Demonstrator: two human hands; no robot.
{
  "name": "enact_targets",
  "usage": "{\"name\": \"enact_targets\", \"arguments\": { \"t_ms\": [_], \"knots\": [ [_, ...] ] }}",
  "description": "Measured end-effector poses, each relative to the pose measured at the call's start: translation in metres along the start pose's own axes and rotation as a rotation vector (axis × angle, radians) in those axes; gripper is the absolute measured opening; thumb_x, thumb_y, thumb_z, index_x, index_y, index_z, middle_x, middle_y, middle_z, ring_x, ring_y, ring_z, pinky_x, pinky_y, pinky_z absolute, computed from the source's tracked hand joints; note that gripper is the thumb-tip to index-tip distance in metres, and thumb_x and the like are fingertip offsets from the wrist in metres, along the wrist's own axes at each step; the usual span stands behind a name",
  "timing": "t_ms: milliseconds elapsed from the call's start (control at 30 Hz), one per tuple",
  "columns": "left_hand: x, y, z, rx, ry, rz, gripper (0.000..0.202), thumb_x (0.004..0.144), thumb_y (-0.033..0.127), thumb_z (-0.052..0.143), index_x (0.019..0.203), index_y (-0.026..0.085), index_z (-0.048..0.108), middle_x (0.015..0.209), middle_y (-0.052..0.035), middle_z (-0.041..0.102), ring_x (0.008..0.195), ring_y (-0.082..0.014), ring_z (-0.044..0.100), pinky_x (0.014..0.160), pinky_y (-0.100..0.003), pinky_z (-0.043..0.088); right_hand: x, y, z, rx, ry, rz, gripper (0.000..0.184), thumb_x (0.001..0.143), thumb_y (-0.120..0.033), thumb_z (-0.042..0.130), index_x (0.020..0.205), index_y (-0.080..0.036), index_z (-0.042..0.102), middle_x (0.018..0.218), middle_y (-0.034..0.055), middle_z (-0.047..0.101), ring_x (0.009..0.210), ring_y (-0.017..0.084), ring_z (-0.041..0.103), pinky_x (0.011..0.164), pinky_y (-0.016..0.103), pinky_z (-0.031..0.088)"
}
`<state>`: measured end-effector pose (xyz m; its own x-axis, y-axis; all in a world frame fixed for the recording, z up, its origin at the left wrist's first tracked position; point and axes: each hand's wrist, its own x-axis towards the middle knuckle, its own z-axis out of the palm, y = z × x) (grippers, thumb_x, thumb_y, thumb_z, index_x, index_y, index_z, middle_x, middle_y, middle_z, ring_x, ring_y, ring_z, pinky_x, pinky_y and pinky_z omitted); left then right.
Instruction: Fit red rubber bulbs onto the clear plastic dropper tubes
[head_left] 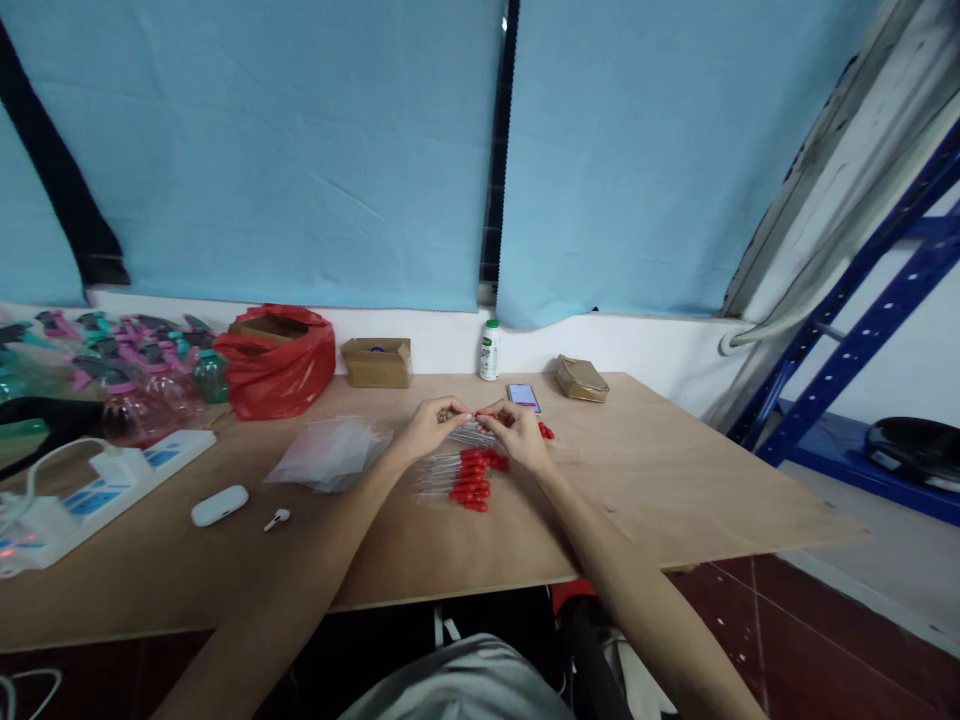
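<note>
My left hand (431, 425) and my right hand (517, 432) meet over the middle of the wooden table (660, 480), fingers pinched together on a small clear bag of droppers (472, 432). Just below my hands lies a row of several clear droppers with red rubber bulbs (469, 477). One more red bulb (547, 432) shows to the right of my right hand. A stack of empty clear plastic bags (330, 452) lies to the left of my left hand.
A red bag holding a cardboard box (277, 360), a small carton (377, 362), a white bottle (490, 350), a phone (523, 397) and a tan pouch (581, 379) stand along the back. Spray bottles (127, 360), a power strip (112, 480), an earbud case (219, 505) lie left. Blue shelving (870, 330) stands right.
</note>
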<state>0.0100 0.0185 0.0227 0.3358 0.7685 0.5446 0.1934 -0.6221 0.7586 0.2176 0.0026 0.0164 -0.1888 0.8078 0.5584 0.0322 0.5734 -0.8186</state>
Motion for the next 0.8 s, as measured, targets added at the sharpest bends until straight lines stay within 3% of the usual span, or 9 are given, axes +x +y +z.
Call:
{"name": "enact_targets", "arguments": {
  "t_ms": [667, 800],
  "knots": [
    [-0.003, 0.01, -0.003, 0.169, -0.062, 0.054, 0.028, 0.09, 0.042, 0.066, 0.091, 0.015, 0.072, 0.09, -0.0053, 0.074, 0.081, -0.0179, 0.065, 0.074, -0.028, 0.05, 0.001, 0.003, -0.006, -0.127, -0.113, -0.058, 0.03, 0.087, -0.046, 0.071, 0.093, -0.018, 0.075, 0.076, 0.0057, 0.075, 0.067, 0.021, 0.068, 0.065, 0.031, 0.053],
    [0.0, 0.014, -0.003, 0.123, -0.047, 0.02, 0.031, 0.09, 0.046, 0.066, 0.096, 0.016, 0.072, 0.087, -0.0046, 0.074, 0.075, -0.016, 0.063, 0.068, -0.026, 0.048, 0.002, -0.002, -0.005, -0.182, -0.064, -0.093, 0.028, 0.089, -0.045, 0.068, 0.094, -0.017, 0.073, 0.077, 0.0057, 0.074, 0.068, 0.02, 0.068, 0.065, 0.03, 0.052]
  ]
}}
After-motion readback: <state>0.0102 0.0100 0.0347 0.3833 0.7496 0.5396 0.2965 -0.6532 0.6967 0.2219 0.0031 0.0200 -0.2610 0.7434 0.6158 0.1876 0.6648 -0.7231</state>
